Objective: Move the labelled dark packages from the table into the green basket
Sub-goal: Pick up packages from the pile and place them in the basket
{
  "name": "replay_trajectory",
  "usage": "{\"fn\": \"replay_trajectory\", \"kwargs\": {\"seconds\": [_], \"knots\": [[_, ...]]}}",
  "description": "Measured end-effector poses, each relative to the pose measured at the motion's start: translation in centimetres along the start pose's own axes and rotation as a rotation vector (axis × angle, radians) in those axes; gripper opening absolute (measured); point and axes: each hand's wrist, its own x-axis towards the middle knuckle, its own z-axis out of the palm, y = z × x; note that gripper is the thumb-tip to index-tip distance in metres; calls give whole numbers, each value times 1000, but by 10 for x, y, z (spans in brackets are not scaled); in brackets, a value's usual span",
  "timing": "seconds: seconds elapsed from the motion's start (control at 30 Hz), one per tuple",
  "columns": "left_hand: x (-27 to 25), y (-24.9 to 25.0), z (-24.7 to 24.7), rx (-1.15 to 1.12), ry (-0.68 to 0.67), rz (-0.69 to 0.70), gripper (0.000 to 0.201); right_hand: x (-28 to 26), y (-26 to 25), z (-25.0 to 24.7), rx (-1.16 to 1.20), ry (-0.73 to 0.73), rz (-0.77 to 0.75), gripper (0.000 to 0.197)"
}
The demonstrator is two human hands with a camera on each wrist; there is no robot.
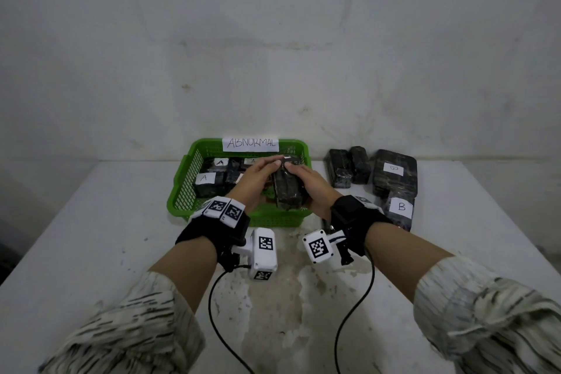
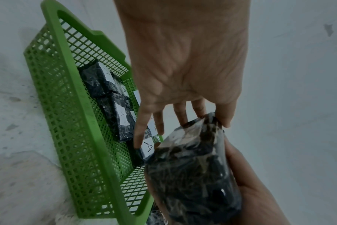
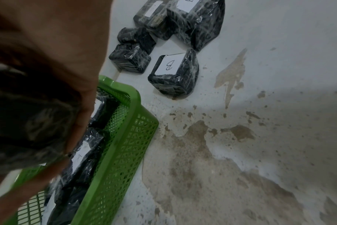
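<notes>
Both hands held one dark package (image 1: 288, 188) above the right half of the green basket (image 1: 182, 191). The right hand (image 1: 309, 188) cupped it from the right side and from below, with the fingers curled round it. The left hand (image 1: 258, 179) had its fingers almost straight and a little spread; in the left wrist view the fingertips (image 2: 226, 121) touched the far top end of the package, and the other fingers reached past it toward the basket.

The long axis of the package ran away from the person, from the near rim toward the far wall that carried the paper sign (image 1: 250, 143). It was tilted, the far end higher. I judged that the free place was directly under it, because packages marked A (image 1: 205, 178) already filled the left and far parts of the basket. So the coming move seemed to be mostly downward, with the right hand carrying the weight and the left one only guiding.

On the table (image 1: 91, 237), to the right of the basket, other packages (image 1: 394, 173) waited, two of them with a B label. They lay nearer to the right hand.
</notes>
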Motion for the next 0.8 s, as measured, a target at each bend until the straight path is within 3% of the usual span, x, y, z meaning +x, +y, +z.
{"fn": "replay_trajectory", "kwargs": {"seconds": [0.1, 0.43, 0.6, 0.8], "knots": [[-1, 3, -1, -65, -3, -17, 21, -4, -1, -4, 8, -78, 31, 37], [0, 3, 4, -58, 34, -15, 29, -9, -4, -8, 6, -143, 28, 45], [-3, 1, 1, -85, -48, -67, 43, -8, -1, -8, 13, -113, 7, 56], [0, -4, -2, -2, 49, 43, 52, -4, 4, -6, 92, -131, 6, 62]]}}
